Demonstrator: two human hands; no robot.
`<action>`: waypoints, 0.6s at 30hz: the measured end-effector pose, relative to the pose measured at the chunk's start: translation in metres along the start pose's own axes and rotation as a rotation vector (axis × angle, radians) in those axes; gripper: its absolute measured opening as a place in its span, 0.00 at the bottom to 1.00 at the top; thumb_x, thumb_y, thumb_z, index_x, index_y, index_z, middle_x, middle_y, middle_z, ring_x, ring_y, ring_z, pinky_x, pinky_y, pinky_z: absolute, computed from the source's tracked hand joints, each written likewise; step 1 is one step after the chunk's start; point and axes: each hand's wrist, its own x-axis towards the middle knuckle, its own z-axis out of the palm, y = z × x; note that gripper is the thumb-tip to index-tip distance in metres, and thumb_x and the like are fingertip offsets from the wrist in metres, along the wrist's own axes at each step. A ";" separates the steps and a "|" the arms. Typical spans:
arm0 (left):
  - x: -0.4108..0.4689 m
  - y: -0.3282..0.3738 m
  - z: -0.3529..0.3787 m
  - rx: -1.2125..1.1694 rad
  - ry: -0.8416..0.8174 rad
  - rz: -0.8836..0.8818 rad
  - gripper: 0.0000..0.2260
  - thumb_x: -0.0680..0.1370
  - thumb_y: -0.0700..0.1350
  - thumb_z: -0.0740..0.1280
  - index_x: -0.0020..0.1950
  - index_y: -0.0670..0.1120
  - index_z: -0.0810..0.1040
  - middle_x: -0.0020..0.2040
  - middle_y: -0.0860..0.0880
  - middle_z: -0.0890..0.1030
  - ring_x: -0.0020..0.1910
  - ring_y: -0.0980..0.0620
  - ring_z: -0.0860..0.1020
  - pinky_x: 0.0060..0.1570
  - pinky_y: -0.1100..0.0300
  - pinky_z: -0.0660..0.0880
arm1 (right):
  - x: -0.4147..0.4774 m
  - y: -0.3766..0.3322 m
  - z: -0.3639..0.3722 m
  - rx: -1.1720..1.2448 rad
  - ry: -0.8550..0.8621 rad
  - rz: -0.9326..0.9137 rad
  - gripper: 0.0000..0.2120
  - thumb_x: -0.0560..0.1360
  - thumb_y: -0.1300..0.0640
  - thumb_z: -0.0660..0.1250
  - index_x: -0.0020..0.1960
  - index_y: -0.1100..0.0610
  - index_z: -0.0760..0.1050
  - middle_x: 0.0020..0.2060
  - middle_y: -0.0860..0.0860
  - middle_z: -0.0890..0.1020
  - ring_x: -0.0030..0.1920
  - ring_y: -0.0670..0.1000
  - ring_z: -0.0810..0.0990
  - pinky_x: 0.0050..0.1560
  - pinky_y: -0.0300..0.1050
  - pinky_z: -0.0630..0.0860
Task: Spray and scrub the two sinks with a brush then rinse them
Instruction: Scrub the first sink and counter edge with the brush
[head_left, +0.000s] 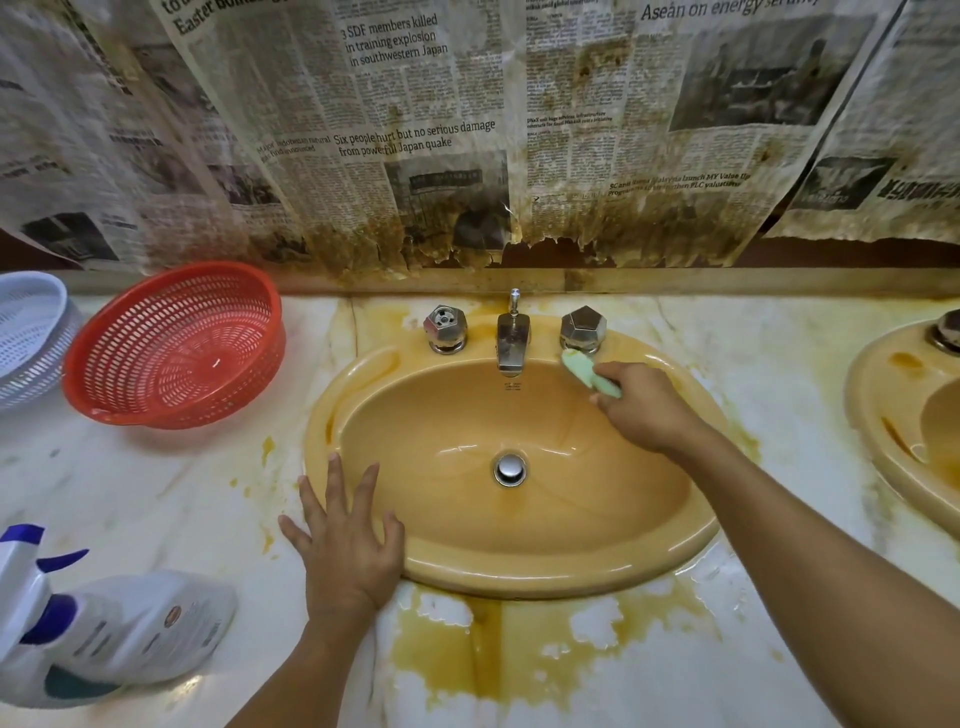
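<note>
Countertop (156, 493): white marble, stained yellow-brown.
Back left: red basket (176, 348), white basket (31, 338) beside it.
Front left: spray bottle (119, 629) on its side.

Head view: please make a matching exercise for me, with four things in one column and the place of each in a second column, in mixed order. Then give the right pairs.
Column one
1. red basket
2. spray bottle
3. green brush
4. left hand

Column two
A. lies on the counter, near left corner of the view
B. gripped by the right hand, its tip by the right tap knob
C. fingers spread, on the front left rim of the sink
D. on the counter, back left of the sink

Pairs: 1-D, 2-A, 3-B, 4-C
</note>
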 end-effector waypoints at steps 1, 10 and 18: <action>0.000 0.000 0.000 -0.001 0.000 -0.001 0.31 0.76 0.61 0.50 0.80 0.59 0.63 0.85 0.51 0.47 0.82 0.40 0.40 0.75 0.29 0.42 | -0.003 -0.003 0.006 0.034 -0.002 0.003 0.13 0.81 0.57 0.66 0.64 0.53 0.79 0.48 0.56 0.83 0.45 0.58 0.80 0.41 0.49 0.75; 0.002 -0.002 0.001 0.000 0.003 0.006 0.32 0.76 0.61 0.50 0.80 0.59 0.63 0.85 0.52 0.47 0.82 0.40 0.41 0.75 0.28 0.42 | 0.029 -0.033 0.051 0.221 0.169 0.111 0.24 0.83 0.57 0.64 0.78 0.57 0.66 0.68 0.59 0.77 0.65 0.60 0.76 0.61 0.51 0.75; 0.003 -0.004 0.003 -0.007 0.010 0.010 0.31 0.76 0.60 0.51 0.80 0.60 0.62 0.85 0.52 0.46 0.82 0.41 0.40 0.76 0.29 0.42 | 0.061 -0.054 0.055 0.308 0.223 0.163 0.22 0.83 0.60 0.63 0.77 0.60 0.67 0.66 0.62 0.76 0.63 0.62 0.77 0.56 0.50 0.75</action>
